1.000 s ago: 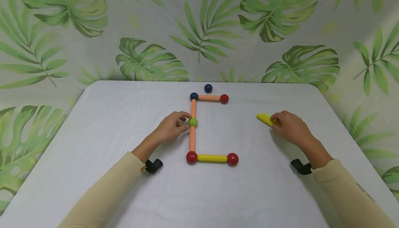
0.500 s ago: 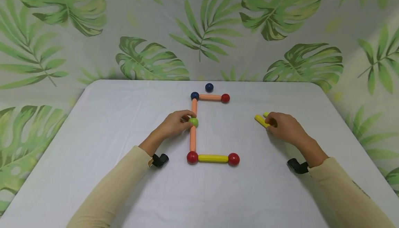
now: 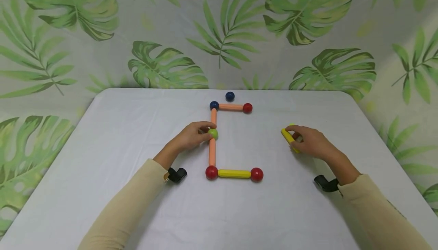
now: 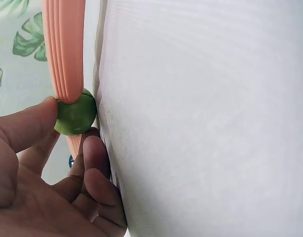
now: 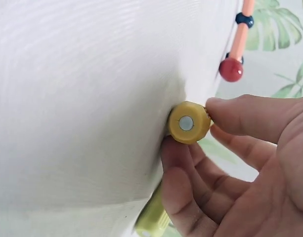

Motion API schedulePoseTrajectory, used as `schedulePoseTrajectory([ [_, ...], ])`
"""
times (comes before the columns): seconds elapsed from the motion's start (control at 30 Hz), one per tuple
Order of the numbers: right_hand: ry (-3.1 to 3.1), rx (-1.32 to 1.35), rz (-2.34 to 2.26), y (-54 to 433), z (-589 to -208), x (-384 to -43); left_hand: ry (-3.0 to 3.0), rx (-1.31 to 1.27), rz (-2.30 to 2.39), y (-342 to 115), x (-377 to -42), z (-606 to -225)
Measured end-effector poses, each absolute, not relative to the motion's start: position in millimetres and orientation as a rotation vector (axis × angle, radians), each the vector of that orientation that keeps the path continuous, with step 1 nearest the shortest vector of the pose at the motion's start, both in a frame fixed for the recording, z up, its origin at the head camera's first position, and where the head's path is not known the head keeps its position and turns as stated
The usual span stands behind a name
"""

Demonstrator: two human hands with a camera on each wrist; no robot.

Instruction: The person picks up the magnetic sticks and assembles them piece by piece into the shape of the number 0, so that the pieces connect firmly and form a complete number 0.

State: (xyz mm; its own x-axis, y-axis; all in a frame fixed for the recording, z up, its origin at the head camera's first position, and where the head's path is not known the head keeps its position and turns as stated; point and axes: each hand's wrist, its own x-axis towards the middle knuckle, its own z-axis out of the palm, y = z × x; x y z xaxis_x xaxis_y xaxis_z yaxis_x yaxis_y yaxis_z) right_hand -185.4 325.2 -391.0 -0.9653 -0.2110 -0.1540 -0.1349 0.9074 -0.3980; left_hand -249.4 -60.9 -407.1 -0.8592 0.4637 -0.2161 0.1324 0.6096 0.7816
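Observation:
My left hand (image 3: 189, 138) holds a green ball (image 4: 74, 116) between thumb and fingers. One salmon ridged rod (image 3: 213, 117) runs from that ball to a dark blue ball (image 3: 214, 105); another salmon rod (image 3: 212, 153) runs to a red ball (image 3: 211, 172). Over on the right, my right hand (image 3: 313, 141) pinches a yellow rod (image 3: 288, 137), whose round end shows a silvery disc in the right wrist view. Partly hidden behind those fingers lies a second, yellow-green rod (image 5: 153, 217).
From the blue ball a salmon rod (image 3: 230, 107) leads to a red ball (image 3: 248, 108). At the front, a yellow rod (image 3: 234, 173) joins two red balls, the right one (image 3: 257, 174) at its end. A loose dark blue ball (image 3: 230, 96) sits near the table's (image 3: 137, 212) back edge.
My left fingers have moved right and come round the green ball. The yellow rod at my right hand has turned steeper, and my right hand has shifted slightly left.

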Motion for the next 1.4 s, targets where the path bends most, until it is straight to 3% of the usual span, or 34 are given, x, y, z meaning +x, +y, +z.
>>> schedulePoseTrajectory([
  [0.53,2.774,-0.242,-0.68,321.8,-387.4,-176.5,2.427,0.501,1.093,-63.1,-252.8,-411.0],
  [0.93,2.698,-0.234,-1.055,327.3,-395.3,-169.1,2.43,0.54,1.086,-63.2,-252.4,-411.7],
  [1.17,2.542,-0.259,-1.354,313.3,-387.8,-156.9,2.423,0.535,1.087,-61.9,-252.1,-409.6],
  [1.4,2.535,-0.271,-1.343,290.8,-380.7,-152.9,2.426,0.552,1.085,-62.6,-253.0,-406.5],
])
